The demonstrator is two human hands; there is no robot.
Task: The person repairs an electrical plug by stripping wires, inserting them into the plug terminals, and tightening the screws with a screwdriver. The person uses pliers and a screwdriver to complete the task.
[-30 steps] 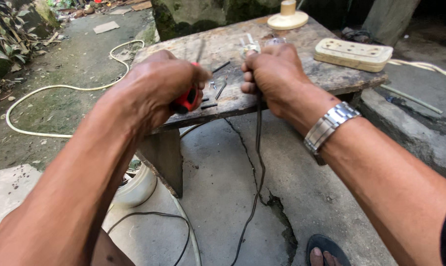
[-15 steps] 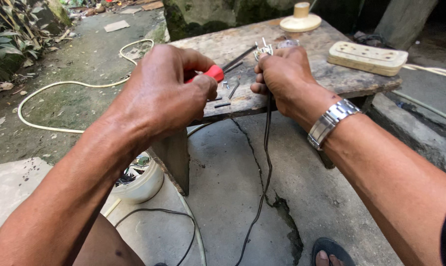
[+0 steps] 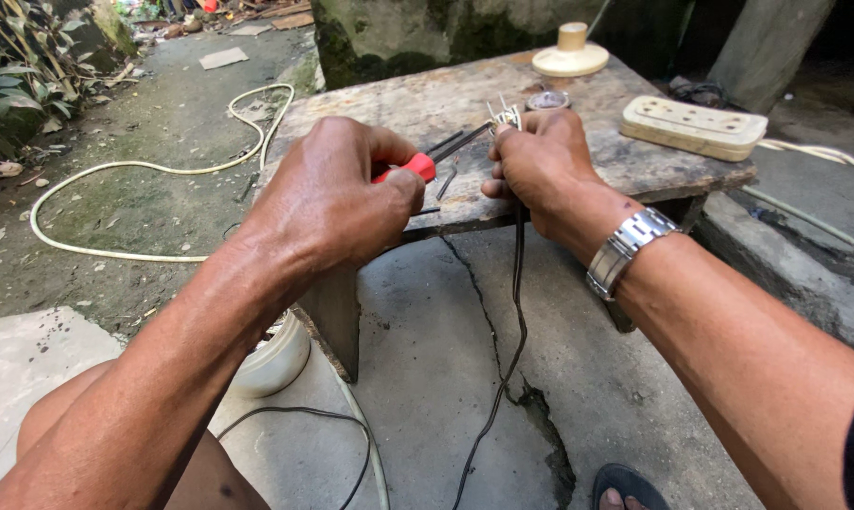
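The weathered wooden counter (image 3: 578,142) stands on cracked concrete floor (image 3: 446,359), carrying a cream multi-socket extension block (image 3: 696,126) at its right end and a cream round lamp-holder base (image 3: 569,57) at the far edge; a pale cable (image 3: 143,170) loops over the mossy ground to the left. Both hands work over the counter's near edge. Compared with a second ago, they have moved apart: then the left hand covered the tool and sat close against the right, and now the left hand (image 3: 337,194) has drawn back toward the person, so the red handle of the pliers (image 3: 410,168) shows past the thumb and the dark metal nose points toward the other hand. Its fingers are wrapped tight round the handle. The right hand (image 3: 545,161), with a metal watch (image 3: 627,247) at the wrist, is closed in a fist on the dark two-core cord (image 3: 516,312), which hangs straight down from it to the floor. Above that fist the bared wire strands (image 3: 505,113) now stand free and splayed, which suggests a pull along the cord end has just finished and the stripped end is exposed. The pliers' nose sits just beside the strands; whether it touches them cannot be told.
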